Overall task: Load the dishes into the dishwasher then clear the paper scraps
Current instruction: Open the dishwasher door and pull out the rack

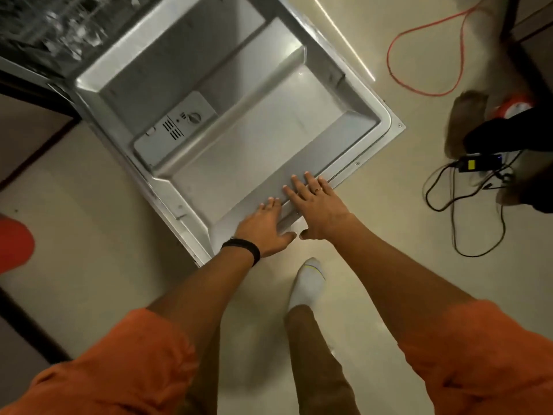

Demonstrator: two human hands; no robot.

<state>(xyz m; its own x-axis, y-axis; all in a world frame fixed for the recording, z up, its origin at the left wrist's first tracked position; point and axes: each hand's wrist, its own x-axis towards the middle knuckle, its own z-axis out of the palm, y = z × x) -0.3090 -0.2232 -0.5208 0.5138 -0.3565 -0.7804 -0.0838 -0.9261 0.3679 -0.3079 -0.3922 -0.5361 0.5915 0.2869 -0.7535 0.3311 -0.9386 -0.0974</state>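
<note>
Below, both hands lay flat on the open dishwasher door's (239, 145) outer edge: left hand (264, 227) and right hand (317, 205), fingers straight and slightly spread.

Seen from above, a dishwasher door (233, 121) lies fully open and flat above a pale floor (89, 235), its grey metal inner face upward. A detergent dispenser (176, 127) with a round knob and vent slots sits in its left side. At top left, a blurred rack (51, 28) shows inside the dark tub.
</note>
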